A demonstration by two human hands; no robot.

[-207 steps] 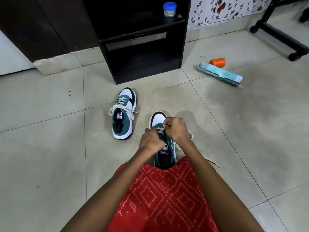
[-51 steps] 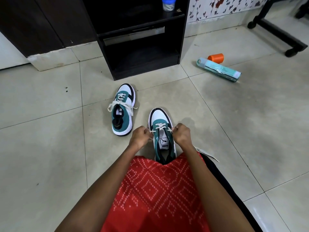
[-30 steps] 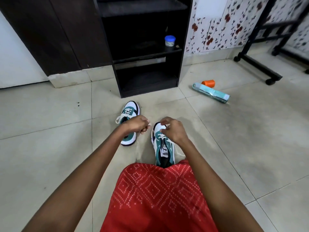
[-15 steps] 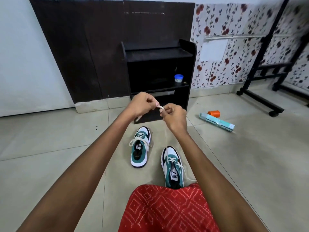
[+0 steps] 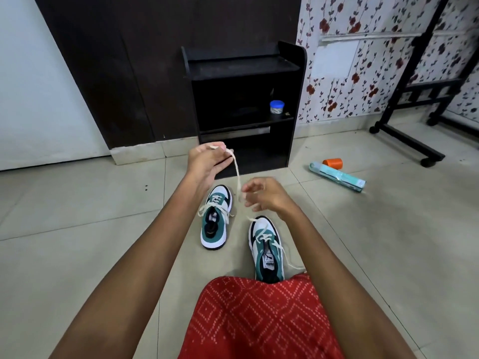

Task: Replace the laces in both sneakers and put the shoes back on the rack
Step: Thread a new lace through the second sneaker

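The lace [image 5: 237, 172] of the near sneaker [image 5: 267, 251] now runs taut from the lowest eyelets up into the air. 1.7 s ago I had both hands down at those eyelets, and 0.5 s ago they met at the lace end, high in front of the rack. Since then they have parted. The left hand [image 5: 207, 163] stays high and pinches the lace end between thumb and fingertips. The right hand [image 5: 268, 195] has dropped lower along the strand, its fingers loosely curled beside it. I cannot tell whether it actually grips the lace or only guides it.

I read this as drawing the slack through and evening the ends. Only the bottom crossings look threaded, and the other strand trails off the shoe's right side onto the floor [image 5: 388, 255]. Most of this shoe's lacing is still to do.

The near sneaker lies on the floor with its heel tucked under the red cloth [image 5: 259, 320] on my lap. The far sneaker [image 5: 216, 221] sits just beside it, laced with loose ends. Neither is on the rack [image 5: 243, 66], which carries 1 blue-lidded jar [image 5: 276, 107].
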